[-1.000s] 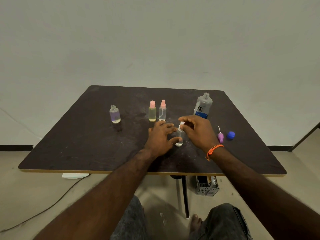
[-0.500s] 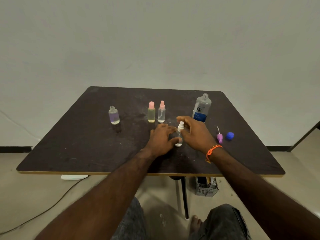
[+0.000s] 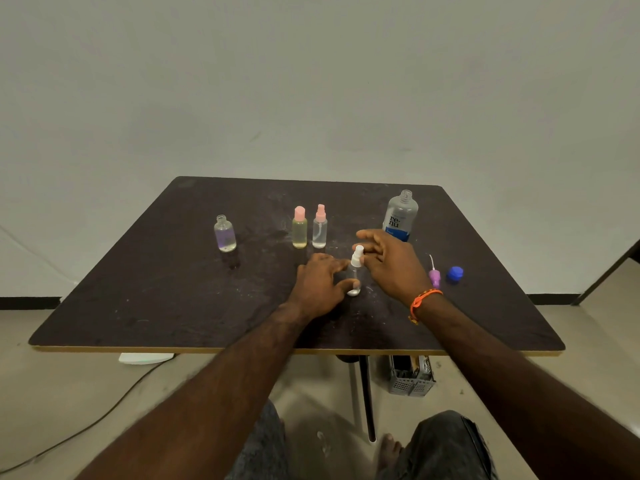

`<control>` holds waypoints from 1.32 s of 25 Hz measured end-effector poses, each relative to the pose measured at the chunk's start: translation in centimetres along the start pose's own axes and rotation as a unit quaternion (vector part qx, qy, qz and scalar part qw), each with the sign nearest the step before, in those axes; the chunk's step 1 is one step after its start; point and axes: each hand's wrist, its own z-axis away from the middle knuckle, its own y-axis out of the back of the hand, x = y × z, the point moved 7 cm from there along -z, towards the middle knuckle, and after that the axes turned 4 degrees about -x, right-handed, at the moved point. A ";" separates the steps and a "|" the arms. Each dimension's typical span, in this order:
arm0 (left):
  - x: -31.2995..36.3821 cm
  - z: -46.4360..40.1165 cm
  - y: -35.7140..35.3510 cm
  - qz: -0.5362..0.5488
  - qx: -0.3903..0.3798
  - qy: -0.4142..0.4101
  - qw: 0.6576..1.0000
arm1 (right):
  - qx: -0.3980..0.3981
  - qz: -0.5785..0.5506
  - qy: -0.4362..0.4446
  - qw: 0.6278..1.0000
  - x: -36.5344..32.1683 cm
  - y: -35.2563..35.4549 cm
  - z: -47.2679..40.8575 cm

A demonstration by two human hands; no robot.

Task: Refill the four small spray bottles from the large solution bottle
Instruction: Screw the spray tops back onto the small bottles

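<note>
A small clear spray bottle [image 3: 355, 271] with a white spray top stands upright mid-table. My left hand [image 3: 320, 289] grips its body between thumb and fingers. My right hand [image 3: 389, 261] hovers just right of the white top with fingers spread, apart from it. The large solution bottle [image 3: 400, 216], uncapped, stands behind my right hand. A yellow-liquid bottle [image 3: 299, 228] and a clear bottle [image 3: 319, 227], both with pink tops, stand side by side. An open purple-tinted bottle [image 3: 225, 234] stands at the left.
A purple spray head [image 3: 434, 274] with its tube and a blue cap [image 3: 454, 274] lie on the dark table [image 3: 156, 299] right of my right hand. A grey basket [image 3: 412, 375] sits on the floor under the table's front edge.
My right hand has let go of the white spray top and opened, lifting slightly back and to the right. My left hand keeps its hold on the bottle.
</note>
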 end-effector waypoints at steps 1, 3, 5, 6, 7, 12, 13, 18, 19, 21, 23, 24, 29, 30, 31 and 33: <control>0.0 0.0 0.0 0.000 0.000 0.001 1.000 | 0.012 0.013 -0.006 1.000 0.0 0.2 -0.1; 0.2 0.0 0.0 -0.003 0.001 0.001 1.000 | 0.026 0.037 -0.015 0.999 -0.2 0.4 -0.1; 0.1 0.0 0.0 -0.001 0.001 -0.004 1.000 | 0.024 0.053 -0.017 0.998 -0.3 0.6 -0.2; 0.1 0.0 0.0 0.002 0.000 -0.005 1.000 | 0.011 0.039 -0.016 0.999 -0.4 0.7 -0.3; 0.1 0.0 0.0 0.004 0.001 -0.006 1.000 | -0.010 0.009 -0.014 1.000 -0.3 0.6 -0.5; 0.2 0.0 -0.1 -0.005 0.002 -0.004 1.000 | -0.041 -0.008 -0.032 0.999 0.4 0.0 -0.9; 0.1 0.0 -0.1 -0.002 0.004 -0.005 1.000 | -0.011 0.016 -0.028 0.999 0.3 0.2 -0.8; 0.1 0.2 -0.2 0.004 0.008 -0.012 1.000 | -0.015 -0.009 -0.017 1.000 0.3 -0.3 -0.6; 0.2 0.2 -0.2 0.004 0.009 -0.016 1.000 | -0.044 -0.053 -0.017 0.997 0.5 -0.7 -0.7; 0.2 0.2 -0.2 0.003 0.014 -0.025 1.000 | -0.051 -0.078 -0.015 0.996 0.7 -0.7 -0.7; 0.1 0.2 -0.2 0.006 0.020 -0.025 0.999 | 0.002 -0.038 -0.020 0.999 0.9 -0.2 -0.7; 0.1 0.2 -0.2 0.006 0.022 -0.022 1.000 | 0.030 -0.003 -0.020 0.999 0.9 0.0 -0.7; -0.2 0.2 -0.4 0.005 0.021 -0.017 1.000 | -0.025 -0.001 -0.015 1.000 0.3 -0.5 -1.0; -0.1 0.2 -0.4 0.004 0.015 -0.017 1.000 | -0.054 -0.036 -0.021 0.998 0.3 -0.7 -1.0; -0.1 0.2 -0.5 0.005 0.011 -0.018 1.000 | -0.067 -0.053 -0.024 0.996 0.4 -0.7 -1.0; 0.0 0.2 -0.5 0.006 0.016 -0.021 1.000 | -0.042 -0.036 -0.024 0.998 0.6 -0.4 -1.1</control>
